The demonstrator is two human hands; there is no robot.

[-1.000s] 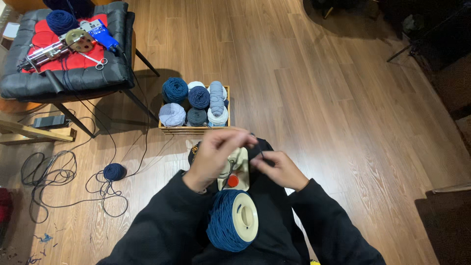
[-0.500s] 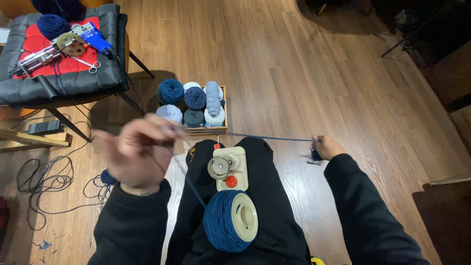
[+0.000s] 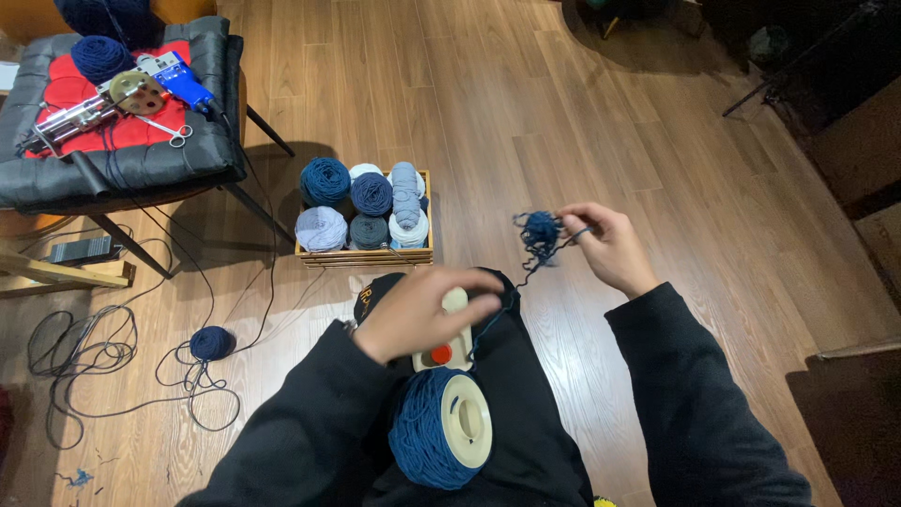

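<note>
My right hand (image 3: pixel 605 246) is raised to the right and pinches a small tangled wad of dark blue yarn (image 3: pixel 542 230). A strand runs from the wad down toward my lap. My left hand (image 3: pixel 422 312) rests over a cream yarn winder (image 3: pixel 449 349) with a red button, which lies on my lap. Its fingers are closed around the strand near the winder. A large cone of dark blue yarn (image 3: pixel 439 441) on a cream spool lies just below the winder.
A wooden crate (image 3: pixel 366 255) of blue, grey and white yarn balls stands on the wood floor ahead. A loose blue ball (image 3: pixel 210 343) with trailing yarn lies at left. A black chair (image 3: pixel 122 160) holds a red cloth, tufting gun, scissors and yarn.
My left hand has dropped from the raised left side back onto the winder. My right hand has come in from the far right and now holds a bunched wad of yarn.
</note>
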